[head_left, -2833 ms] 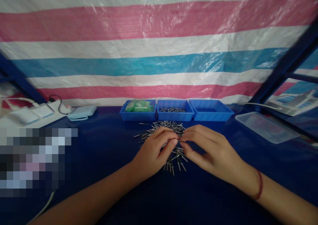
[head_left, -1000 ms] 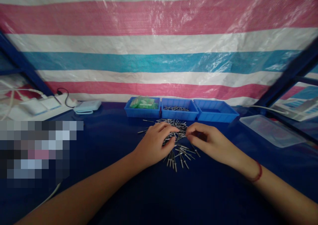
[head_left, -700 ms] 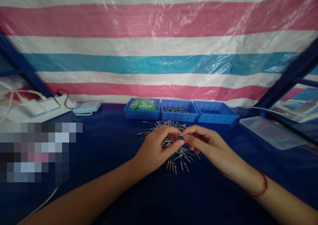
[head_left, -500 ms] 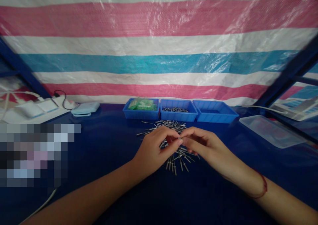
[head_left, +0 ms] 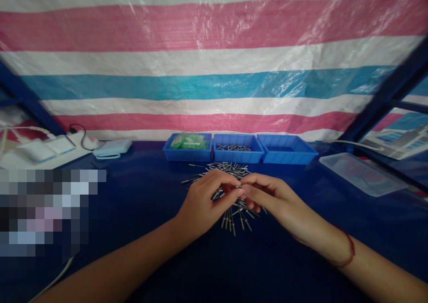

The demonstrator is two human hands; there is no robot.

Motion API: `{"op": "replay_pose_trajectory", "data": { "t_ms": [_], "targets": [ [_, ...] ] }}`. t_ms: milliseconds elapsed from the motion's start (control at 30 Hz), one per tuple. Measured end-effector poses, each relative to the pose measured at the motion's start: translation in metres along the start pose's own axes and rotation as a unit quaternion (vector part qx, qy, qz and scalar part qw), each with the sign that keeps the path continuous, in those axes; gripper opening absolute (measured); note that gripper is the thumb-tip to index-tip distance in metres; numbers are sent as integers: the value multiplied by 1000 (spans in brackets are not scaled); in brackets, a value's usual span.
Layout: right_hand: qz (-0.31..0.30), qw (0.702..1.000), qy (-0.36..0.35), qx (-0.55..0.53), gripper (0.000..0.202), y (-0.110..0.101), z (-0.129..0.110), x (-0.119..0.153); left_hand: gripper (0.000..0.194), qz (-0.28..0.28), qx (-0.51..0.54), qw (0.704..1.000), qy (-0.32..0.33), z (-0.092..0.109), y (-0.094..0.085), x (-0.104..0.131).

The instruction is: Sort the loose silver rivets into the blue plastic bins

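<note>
Several thin silver rivets (head_left: 233, 225) lie in a loose pile on the dark blue table. Above the pile my left hand (head_left: 210, 200) pinches with thumb and forefinger at a small metallic piece, mostly hidden by the fingertips. My right hand (head_left: 270, 196) meets it there, its thumb and forefinger closed at the same spot. The fingertips of both hands touch or nearly touch. What exactly the right fingers grip is too small to tell. Part of the pile is covered by the hands.
Three blue bins stand behind the pile: the left bin (head_left: 189, 155) holds green packets, the middle bin (head_left: 238, 155) holds rivets, and beside it is the right bin (head_left: 289, 157). A clear plastic lid (head_left: 364, 174) lies at right. A power strip (head_left: 50, 153) and light-blue case (head_left: 113, 148) are at left.
The whole view has shifted slightly. Both hands stay together above the pile, with only a small change in the right fingers, whose lower fingertips show a little more.
</note>
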State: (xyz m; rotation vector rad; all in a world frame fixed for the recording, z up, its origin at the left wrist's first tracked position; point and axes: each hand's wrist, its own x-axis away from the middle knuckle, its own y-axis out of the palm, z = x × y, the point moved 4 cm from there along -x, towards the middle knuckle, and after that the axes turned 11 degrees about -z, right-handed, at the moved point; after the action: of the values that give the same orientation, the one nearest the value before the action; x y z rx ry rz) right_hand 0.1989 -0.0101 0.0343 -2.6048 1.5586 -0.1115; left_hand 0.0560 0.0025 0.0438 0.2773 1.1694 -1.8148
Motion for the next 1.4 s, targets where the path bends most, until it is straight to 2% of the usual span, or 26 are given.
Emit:
{"op": "replay_pose_trajectory", "data": {
  "t_ms": [300, 567, 700, 867, 1000, 1067, 1133, 1200, 1300, 1400],
  "targets": [
    [17, 999, -31, -36, 18, -2, 0, 0, 7, 6, -2, 1000, 21, 1, 0, 0],
    [38, 995, -67, -60, 14, -5, -3, 1, 9, 1, -5, 1000, 8, -2, 0, 1],
    [26, 994, -88, -59, 11, -5, -5, 3, 10, -2, -7, 1000, 6, -4, 1, 1],
    [10, 992, -119, -32, 6, -2, -12, 5, 8, -22, -3, 1000, 3, -4, 1, 0],
    [31, 990, -123, 64, 7, -2, -14, 7, 7, -46, 7, 999, 13, -4, 3, 0],
    [58, 974, -148, 163, 9, -2, -18, 10, 9, -57, 10, 998, 15, -5, 5, 0],
    [68, 940, -197, 269, 13, 1, -25, 14, 11, -73, 5, 997, 19, -5, 6, 1],
    [56, 904, -232, 354, 14, 4, -30, 18, 14, -96, -12, 995, 27, -5, 8, 1],
    [43, 856, -246, 453, 13, 3, -36, 20, 17, -123, -53, 991, 23, -5, 9, -1],
    [104, 805, -260, 523, 14, -11, -46, 13, 22, -113, -79, 990, -9, -8, 6, -2]
  ]
}}
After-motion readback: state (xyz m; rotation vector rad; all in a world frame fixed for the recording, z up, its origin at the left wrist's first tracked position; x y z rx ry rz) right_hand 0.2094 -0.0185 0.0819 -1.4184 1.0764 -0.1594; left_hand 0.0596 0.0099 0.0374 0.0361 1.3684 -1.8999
